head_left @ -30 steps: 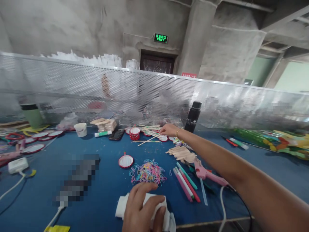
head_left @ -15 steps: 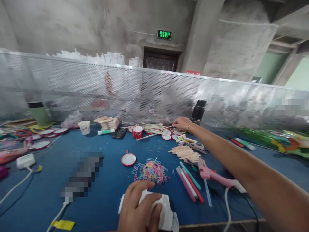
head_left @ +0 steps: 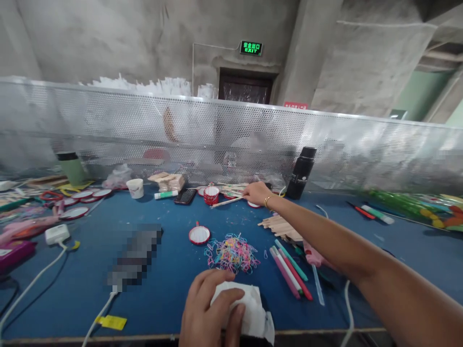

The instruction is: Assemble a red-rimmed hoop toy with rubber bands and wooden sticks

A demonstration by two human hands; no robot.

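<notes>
At the near edge of the table, my left hand curls its fingers over a crumpled white tissue. My right hand reaches across to the far side and pinches the end of a thin pale stick. The other end of that stick points left, just below a small red-sided cup. More thin sticks lie behind my fingers. Between the two hands are a heap of colourful small loops and a round white disc with a red rim.
Wooden craft sticks, several marker pens and a pink glue gun lie under or beside my right forearm. A black bottle stands behind. On the left are a blurred-out dark device, a charger and a paper cup.
My right hand has moved left along the far side and now grips the long stick's end. My left hand stays on the tissue. The view has shifted slightly.
</notes>
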